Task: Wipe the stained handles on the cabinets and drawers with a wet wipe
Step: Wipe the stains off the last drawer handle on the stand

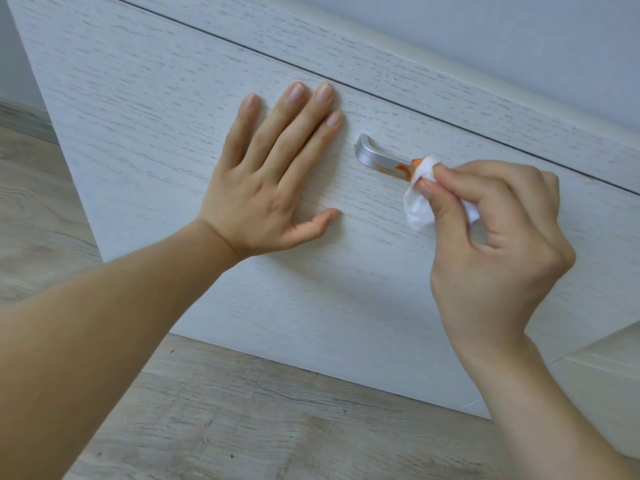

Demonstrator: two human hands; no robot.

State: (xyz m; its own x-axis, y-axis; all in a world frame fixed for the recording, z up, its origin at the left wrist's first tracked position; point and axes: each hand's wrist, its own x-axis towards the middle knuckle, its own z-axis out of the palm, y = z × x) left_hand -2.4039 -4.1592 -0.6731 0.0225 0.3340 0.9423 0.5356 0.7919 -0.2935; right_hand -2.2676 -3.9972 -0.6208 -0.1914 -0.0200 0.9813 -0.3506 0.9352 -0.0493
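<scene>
A silver curved handle (377, 157) sits on a white wood-grain drawer front (194, 109). An orange stain marks the handle just left of the wipe. My right hand (495, 237) pinches a crumpled white wet wipe (420, 199) between thumb and fingers and holds it against the handle's middle. The wipe's top edge shows an orange smear. The handle's right part is hidden behind the wipe and my fingers. My left hand (273, 174) lies flat on the drawer front, fingers straight and spread, just left of the handle.
A dark gap (277, 60) runs along the top of the drawer front, with a white top edge above it. Grey-beige wood-look floor (242, 410) lies below. Another white panel (609, 368) stands at the lower right.
</scene>
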